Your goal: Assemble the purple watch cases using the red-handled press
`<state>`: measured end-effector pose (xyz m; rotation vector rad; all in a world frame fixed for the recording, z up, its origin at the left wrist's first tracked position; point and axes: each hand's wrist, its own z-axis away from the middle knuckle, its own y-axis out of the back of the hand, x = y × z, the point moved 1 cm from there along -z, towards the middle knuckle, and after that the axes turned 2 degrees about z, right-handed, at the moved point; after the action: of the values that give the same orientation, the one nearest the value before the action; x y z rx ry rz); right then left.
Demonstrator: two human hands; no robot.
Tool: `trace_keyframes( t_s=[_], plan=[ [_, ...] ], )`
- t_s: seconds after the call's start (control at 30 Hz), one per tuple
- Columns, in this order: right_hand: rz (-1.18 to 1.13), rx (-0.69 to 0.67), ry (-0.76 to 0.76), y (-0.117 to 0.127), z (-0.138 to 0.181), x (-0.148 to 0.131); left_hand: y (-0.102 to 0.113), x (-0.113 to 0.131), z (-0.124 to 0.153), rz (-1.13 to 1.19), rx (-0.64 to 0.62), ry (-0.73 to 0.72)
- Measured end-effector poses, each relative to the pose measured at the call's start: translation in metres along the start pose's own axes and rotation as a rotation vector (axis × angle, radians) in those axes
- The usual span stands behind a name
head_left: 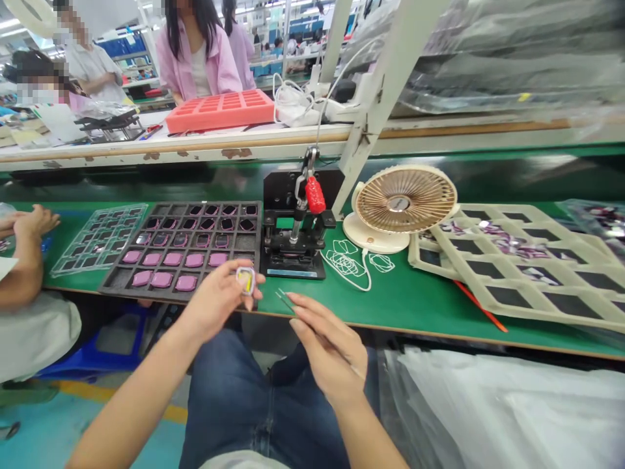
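Between the fingers of my left hand (215, 296) is a small watch case (245, 280), purple at the rim with something yellow inside. My right hand (334, 348) grips a pair of thin tweezers (284, 299), their tips pointing toward the case but apart from it. Behind my left hand lies a dark foam tray (114, 277) holding rows of pink-purple pieces (172, 258) and dark-faced watch cases (180, 239). A black toggle press (294, 244) with a red handle (315, 195) stands just beyond both hands.
Right of the press stand a beige fan (400, 202) and its coiled white cable (344, 262). Cream trays (498, 296) with small parts lie farther right. A clear tray (63, 266) and a co-worker's hand (36, 221) are at left. A slanted white post (385, 98) rises behind.
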<state>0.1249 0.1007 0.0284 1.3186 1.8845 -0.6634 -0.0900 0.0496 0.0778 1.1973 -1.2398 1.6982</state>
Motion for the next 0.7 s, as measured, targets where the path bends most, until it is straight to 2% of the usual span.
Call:
trace_keyframes(
  t_s=[0.1, 0.2, 0.7],
  plan=[
    [0.067, -0.085, 0.204, -0.012, 0.002, -0.016, -0.025, -0.019, 0.036, -0.070, 0.035, 0.036],
    [0.100, -0.138, 0.245, -0.015, 0.006, -0.022, -0.037, -0.026, 0.055, -0.133, 0.066, 0.068],
    [0.148, -0.183, 0.207, -0.008, 0.020, -0.015, -0.038, -0.039, 0.062, -0.271, 0.098, 0.091]
  ],
)
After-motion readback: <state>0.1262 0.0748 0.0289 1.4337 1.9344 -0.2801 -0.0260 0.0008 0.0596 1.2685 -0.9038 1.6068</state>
